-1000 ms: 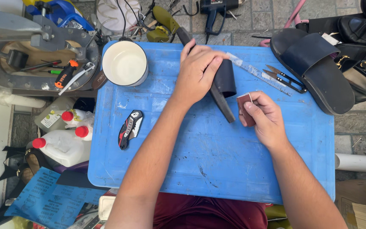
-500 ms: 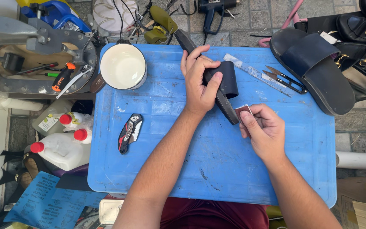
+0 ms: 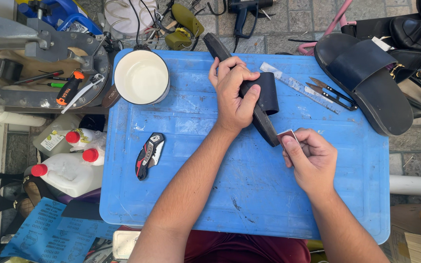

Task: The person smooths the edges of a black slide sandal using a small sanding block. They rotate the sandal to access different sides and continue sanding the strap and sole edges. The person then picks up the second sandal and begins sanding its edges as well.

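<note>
Left hand (image 3: 234, 95) wrapped around black sandal (image 3: 261, 104), upper centre of frame, on blue counter (image 3: 249, 195). Right hand (image 3: 310, 160) pinching small sandpaper piece (image 3: 287, 135) at sandal's lower end. White pot (image 3: 141, 78) upper left, folding knife (image 3: 149, 155) left of centre.

head view | one camera, worn on the head, looks almost straight down from above | near: blue worktop (image 3: 249, 195) fills most of the frame, near edge at bottom, far edge toward top | both forearms enter from the bottom edge | paved floor shows beyond the far and right edges
</note>
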